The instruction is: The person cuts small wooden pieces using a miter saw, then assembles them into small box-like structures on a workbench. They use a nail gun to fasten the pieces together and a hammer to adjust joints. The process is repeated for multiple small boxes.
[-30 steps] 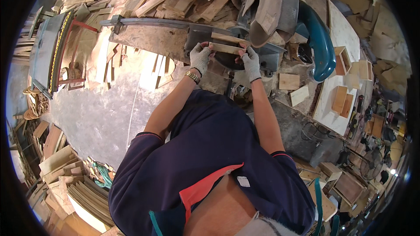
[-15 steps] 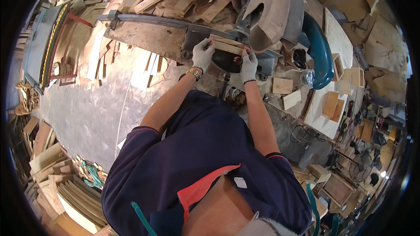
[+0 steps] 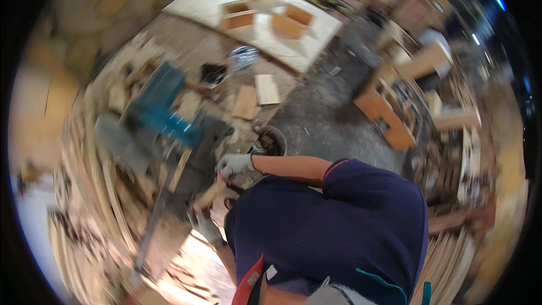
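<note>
The picture is blurred by motion. My right hand (image 3: 234, 164), in a pale work glove, reaches left from my dark blue sleeve and grips the upper end of a short wooden piece (image 3: 208, 196). My left hand (image 3: 206, 228), also gloved, holds the lower end of the same piece. Both hands are beside a blue-green saw machine (image 3: 162, 114) and its long metal bed (image 3: 152, 220).
A round bucket (image 3: 273, 139) stands just beyond my right hand. Loose boards (image 3: 246, 101) lie on the grey floor. A white table (image 3: 293, 51) carries several open wooden boxes. Orange cabinets (image 3: 384, 114) stand at right, and plank stacks (image 3: 451, 248) at lower right.
The view has swung sharply, so the saw now lies left of me instead of ahead. Both gloved hands still hold the wooden piece at the machine.
</note>
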### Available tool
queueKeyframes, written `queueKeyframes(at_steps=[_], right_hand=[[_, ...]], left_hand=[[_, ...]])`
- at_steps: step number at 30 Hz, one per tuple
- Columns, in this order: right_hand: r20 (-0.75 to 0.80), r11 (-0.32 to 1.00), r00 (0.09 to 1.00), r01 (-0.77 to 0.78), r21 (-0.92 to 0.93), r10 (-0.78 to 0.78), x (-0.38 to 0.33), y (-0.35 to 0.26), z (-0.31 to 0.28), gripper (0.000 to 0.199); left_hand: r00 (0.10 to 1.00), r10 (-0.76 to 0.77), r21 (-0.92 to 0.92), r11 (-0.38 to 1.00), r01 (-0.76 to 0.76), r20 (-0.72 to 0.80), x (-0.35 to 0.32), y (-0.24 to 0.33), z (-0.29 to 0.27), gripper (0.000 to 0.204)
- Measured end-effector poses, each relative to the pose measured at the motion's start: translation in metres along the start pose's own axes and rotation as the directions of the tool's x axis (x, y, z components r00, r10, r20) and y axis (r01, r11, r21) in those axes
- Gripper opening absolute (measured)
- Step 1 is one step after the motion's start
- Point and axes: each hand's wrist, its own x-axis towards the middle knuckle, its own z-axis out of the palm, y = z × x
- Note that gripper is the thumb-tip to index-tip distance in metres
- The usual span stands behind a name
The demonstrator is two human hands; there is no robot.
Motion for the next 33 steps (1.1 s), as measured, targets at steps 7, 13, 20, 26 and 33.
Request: queueKeyframes(at_steps=[7,13,20,26,33], right_hand=[[0.329,0.920,0.943,-0.160,0.358,0.036,-0.044,0.008,0.011,0.024],[0.154,0.999,0.987,0.050,0.022,-0.053,-0.055,0.008,0.014,0.037],[-0.035,0.994,0.999,0.013,0.104,-0.010,-0.112,-0.034,0.007,0.018],[-0.085,0.992,0.994,0.071,0.106,-0.062,-0.123,-0.026,0.008,0.023],[-0.089,0.986,0.996,0.023,0.165,-0.008,-0.131,-0.045,0.004,0.020]], left_hand=[[0.952,-0.161,0.020,0.987,0.161,0.260,-0.013,0.011,0.006,0.041],[0.859,-0.165,0.009,0.983,0.184,0.485,0.010,-0.006,0.037,0.037],[0.898,-0.298,0.127,0.954,0.271,0.324,0.028,-0.019,0.036,0.039],[0.849,-0.433,0.099,0.901,0.423,0.302,0.040,-0.038,0.031,0.042],[0.828,-0.319,0.208,0.946,0.249,0.462,0.025,-0.021,0.042,0.048]])
